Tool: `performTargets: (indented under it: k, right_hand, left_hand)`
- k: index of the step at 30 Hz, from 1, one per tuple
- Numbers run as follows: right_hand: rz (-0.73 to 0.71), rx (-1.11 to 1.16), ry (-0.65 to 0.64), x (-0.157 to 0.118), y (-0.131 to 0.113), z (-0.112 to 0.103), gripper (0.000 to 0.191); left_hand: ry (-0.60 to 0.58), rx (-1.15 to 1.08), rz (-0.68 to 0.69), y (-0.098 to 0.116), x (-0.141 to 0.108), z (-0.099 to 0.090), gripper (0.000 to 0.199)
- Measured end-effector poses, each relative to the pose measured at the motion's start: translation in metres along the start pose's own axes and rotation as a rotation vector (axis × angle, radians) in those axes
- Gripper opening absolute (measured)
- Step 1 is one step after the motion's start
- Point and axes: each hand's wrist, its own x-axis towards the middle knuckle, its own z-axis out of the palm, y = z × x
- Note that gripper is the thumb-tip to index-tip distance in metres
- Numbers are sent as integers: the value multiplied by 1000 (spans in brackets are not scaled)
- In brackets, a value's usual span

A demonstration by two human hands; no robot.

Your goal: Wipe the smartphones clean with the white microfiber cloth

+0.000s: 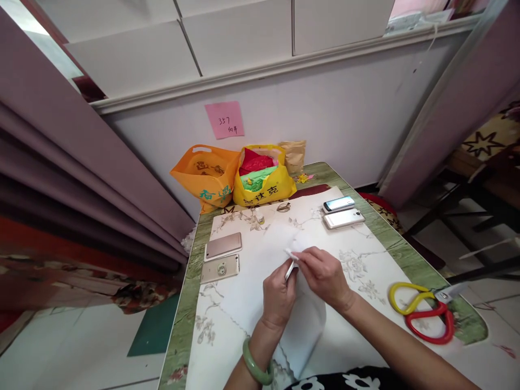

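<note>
Above the middle of the table, my two hands meet. My left hand, with a green bangle on its wrist, is closed around a slim object with a pale, shiny edge; its kind cannot be made out. Fingers of my right hand pinch a small white piece right at the top of that object. A pale, see-through sheet shows below my hands, its outline faint. Two phones, one rose-gold and one gold, lie to the left.
Two more phones, one dark-screened and one white, lie at the right. Scissors with yellow and red handles rest near the right edge. Orange and yellow bags stand at the back, beside a brown paper pouch.
</note>
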Motion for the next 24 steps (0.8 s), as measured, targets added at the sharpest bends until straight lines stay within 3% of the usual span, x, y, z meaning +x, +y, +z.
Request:
performTargets:
  k: [7,14,17,24]
  right_hand:
    - [91,287,-76,2,0,-3,32]
    - [255,484,-170,-3,5,18,26]
    - [245,400,-256,-16,17,33,26]
    - [281,-52,-449,-42,45,52,31]
  left_hand:
    - [18,-63,60,-6,-3,-2,30]
    - [96,-81,97,-20,-23,-12,35]
    - [130,-56,116,-26,-35,-19,38]
    - [119,73,73,-32,-66,-41,30]
